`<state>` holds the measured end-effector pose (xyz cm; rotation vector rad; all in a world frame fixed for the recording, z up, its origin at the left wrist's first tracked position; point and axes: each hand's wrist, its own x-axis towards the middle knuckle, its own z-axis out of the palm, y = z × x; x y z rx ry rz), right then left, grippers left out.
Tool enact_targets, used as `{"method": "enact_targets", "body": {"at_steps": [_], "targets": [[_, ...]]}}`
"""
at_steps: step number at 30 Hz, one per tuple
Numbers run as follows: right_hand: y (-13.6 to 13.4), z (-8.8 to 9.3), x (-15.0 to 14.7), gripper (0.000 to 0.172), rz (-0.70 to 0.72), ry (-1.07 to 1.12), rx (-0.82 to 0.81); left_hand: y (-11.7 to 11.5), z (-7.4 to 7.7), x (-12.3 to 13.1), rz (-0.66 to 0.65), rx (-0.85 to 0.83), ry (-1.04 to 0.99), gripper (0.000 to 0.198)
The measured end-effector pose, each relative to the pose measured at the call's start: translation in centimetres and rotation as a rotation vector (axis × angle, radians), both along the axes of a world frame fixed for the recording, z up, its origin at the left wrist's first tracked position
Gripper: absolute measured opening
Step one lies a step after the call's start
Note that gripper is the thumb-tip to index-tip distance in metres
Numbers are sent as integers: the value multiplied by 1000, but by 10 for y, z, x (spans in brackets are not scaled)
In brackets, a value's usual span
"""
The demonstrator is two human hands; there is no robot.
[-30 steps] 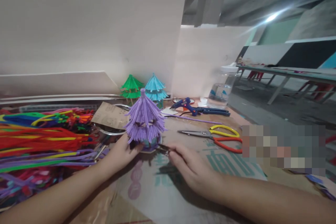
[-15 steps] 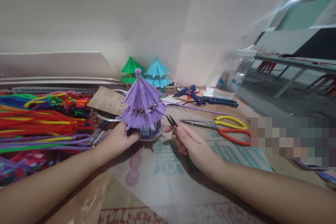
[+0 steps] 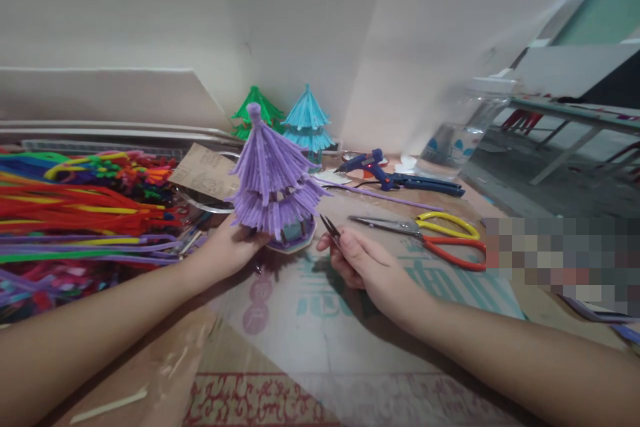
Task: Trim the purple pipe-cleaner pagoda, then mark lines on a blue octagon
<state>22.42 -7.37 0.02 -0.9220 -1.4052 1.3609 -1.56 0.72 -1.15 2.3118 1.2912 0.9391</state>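
My left hand (image 3: 235, 245) grips a small purple pavilion (image 3: 276, 180) by its base; the model has two tiers of fuzzy pipe-cleaner roofing and leans to the left. Its lower posts show under the eaves, while most of my left fingers are hidden behind it. Just to the right, my right hand (image 3: 357, 257) is closed on dark pointed tweezers (image 3: 330, 227), tips up and toward the pavilion but apart from it. Behind stand a green pavilion (image 3: 256, 110) and a light blue pavilion (image 3: 307, 121) of the same kind.
Colourful pipe cleaners (image 3: 80, 207) lie in bundles at the left. Scissors (image 3: 425, 230) with yellow and red handles rest right of my right hand. Further back are a blue glue gun (image 3: 367, 163), blue-handled pliers (image 3: 430, 184), a water bottle (image 3: 463, 130) and a brown card (image 3: 205, 170).
The purple pavilion has been raised slightly and tipped left in my left hand, showing more of its base. My right hand with the tweezers stays almost in place. The camera view has shifted a little.
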Motion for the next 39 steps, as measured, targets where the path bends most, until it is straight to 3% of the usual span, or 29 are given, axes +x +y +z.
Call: {"method": "enact_targets", "body": {"at_steps": [5,10,22,31,39], "targets": [[-2,-1,1,59,33,-91,13,-5,-1,5,-7,16,-81,66],[-2,-2,2,60,46,-100,2,-8,3,8,-50,-25,-145,68],[-2,-3,1,55,60,-148,19,-9,7,5,-125,37,-115,31],[-1,-7,2,49,17,-113,64,-10,9,7,-137,-3,-117,36],[-2,-4,2,58,-8,-77,34,-11,11,8,-115,12,-108,32]]}}
